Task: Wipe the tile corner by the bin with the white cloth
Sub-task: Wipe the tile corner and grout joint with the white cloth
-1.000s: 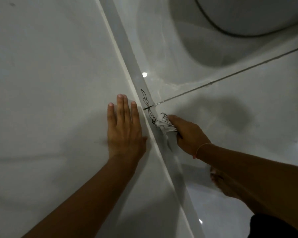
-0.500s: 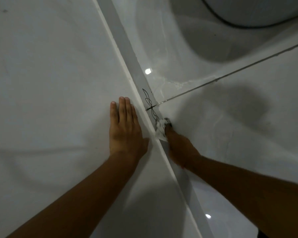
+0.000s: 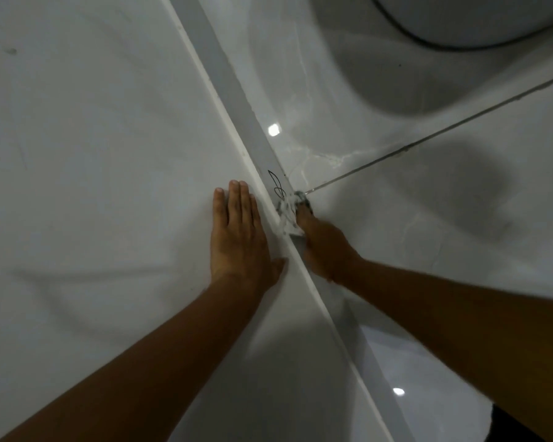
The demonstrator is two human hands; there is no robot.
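My right hand [image 3: 324,247] grips a crumpled white cloth [image 3: 287,215] and presses it against the grey skirting strip [image 3: 233,90] where the wall meets the floor tiles. Black scribble marks [image 3: 276,183] show on the strip just above the cloth; their lower part is under the cloth. My left hand [image 3: 238,237] lies flat on the white wall [image 3: 93,154], fingers together, right beside the strip. The round white bin [image 3: 479,17] stands at the top right.
A dark grout line [image 3: 428,138] runs from the cloth up to the right across the glossy floor tiles [image 3: 428,237]. The bin's shadow falls on the floor below it. My dark clothing [image 3: 511,425] shows at the bottom right.
My right hand has pushed the cloth up along the strip, over the lower part of the black marks, reaching the grout line's end. My left hand stays flat on the wall.
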